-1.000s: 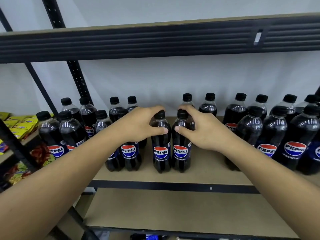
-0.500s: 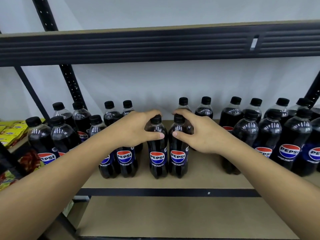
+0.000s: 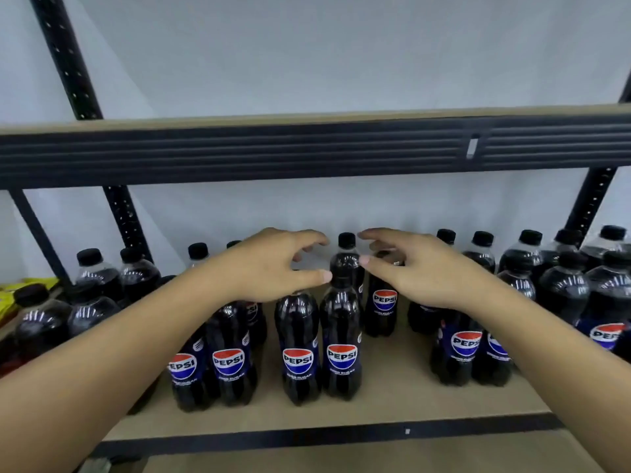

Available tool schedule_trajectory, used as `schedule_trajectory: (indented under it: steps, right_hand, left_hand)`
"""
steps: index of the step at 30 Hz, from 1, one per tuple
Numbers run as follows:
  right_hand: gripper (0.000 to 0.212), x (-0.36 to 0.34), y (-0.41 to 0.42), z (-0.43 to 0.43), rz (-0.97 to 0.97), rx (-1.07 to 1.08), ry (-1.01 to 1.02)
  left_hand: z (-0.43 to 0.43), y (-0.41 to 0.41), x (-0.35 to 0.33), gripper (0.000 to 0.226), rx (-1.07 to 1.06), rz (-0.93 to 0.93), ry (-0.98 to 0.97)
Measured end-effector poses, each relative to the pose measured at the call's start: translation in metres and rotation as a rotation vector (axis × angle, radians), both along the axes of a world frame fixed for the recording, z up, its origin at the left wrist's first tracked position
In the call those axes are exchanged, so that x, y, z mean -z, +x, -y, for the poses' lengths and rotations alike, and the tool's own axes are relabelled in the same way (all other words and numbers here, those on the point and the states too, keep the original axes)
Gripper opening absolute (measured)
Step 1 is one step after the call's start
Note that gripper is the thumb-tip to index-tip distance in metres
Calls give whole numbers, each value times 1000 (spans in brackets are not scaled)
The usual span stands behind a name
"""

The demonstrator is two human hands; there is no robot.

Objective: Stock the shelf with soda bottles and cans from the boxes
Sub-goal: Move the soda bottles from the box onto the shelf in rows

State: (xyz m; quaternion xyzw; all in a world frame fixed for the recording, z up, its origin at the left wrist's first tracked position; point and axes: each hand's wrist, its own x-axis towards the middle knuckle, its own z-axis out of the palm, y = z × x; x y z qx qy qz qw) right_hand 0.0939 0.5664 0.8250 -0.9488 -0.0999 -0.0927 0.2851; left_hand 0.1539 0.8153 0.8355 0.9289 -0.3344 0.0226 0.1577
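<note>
Two black-capped Pepsi bottles stand side by side near the front of the wooden shelf board. My left hand hovers over the left bottle's top and hides its cap; its fingers are loosely curved and hold nothing. My right hand hangs to the right of the pair, fingers spread and curved, also holding nothing. Between the two thumbs a back-row bottle shows. Several more Pepsi bottles fill the shelf on the left and the right.
The upper shelf's black beam runs across just above the bottle caps. Black uprights stand at the back. Yellow snack packets lie on a neighbouring rack to the left. A lower shelf board shows below the front rail.
Both hands have let go of the two front bottles' necks and lifted up and apart. The bottles stay standing on the shelf. The view has tilted upward.
</note>
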Motion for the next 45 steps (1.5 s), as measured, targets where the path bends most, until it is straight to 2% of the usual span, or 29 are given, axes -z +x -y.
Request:
schedule_trajectory:
  steps: [5, 10, 13, 16, 18, 20, 22, 34, 45]
  right_hand:
    - [58, -22, 28, 21, -9, 179, -294]
    - [69, -17, 59, 17, -175, 232, -299]
    - [60, -9, 75, 15, -259, 255, -326]
    - [42, -1, 85, 17, -235, 247, -249]
    - [31, 3, 88, 16, -185, 225, -239]
    - [26, 5, 92, 15, -152, 199, -237]
    - [24, 6, 93, 11, -146, 181, -208]
    - [23, 5, 104, -31, -172, 42, -108]
    - [27, 5, 105, -44, -175, -2, -112]
  left_hand:
    - [41, 31, -19, 58, 43, 68, 45]
    - [82, 66, -21, 65, 59, 55, 182]
    - [90, 81, -21, 70, 55, 32, 238]
    - [88, 92, -22, 63, 51, -55, 225]
    - [87, 98, -19, 45, 73, -100, 193]
    - [85, 101, -16, 30, 86, -134, 145]
    - [81, 103, -16, 25, 90, -128, 150]
    - [27, 97, -19, 22, 17, -153, 194]
    - [8, 87, -17, 25, -53, -152, 188]
